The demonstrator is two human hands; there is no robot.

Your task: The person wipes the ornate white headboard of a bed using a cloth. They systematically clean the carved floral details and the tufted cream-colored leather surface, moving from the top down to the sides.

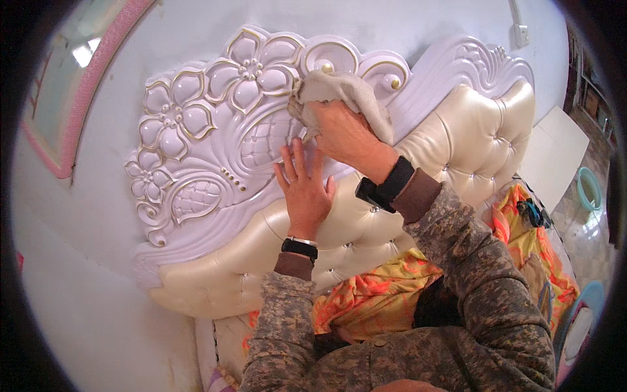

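A bed headboard with a carved white floral frame [228,132] and tufted cream upholstery [274,230] stands against the wall. My right hand [350,134] grips a beige cloth [338,90], pressed to the carving beside the scrolls and a large gold-edged flower [251,71]. The cloth hides part of the carving. Just left of it and lower, my left hand [307,188] lies with fingers spread on the frame's lower edge, over the upholstery, holding nothing. Both wrists carry black bands.
An orange and yellow patterned cloth [382,294] covers the bed below the headboard. A pink-framed mirror or window [93,83] is at upper left. At right are a pale board [556,152], a light-blue basin [588,188] on the tiled floor and another blue container [590,299]. A socket [522,35] is on the wall.
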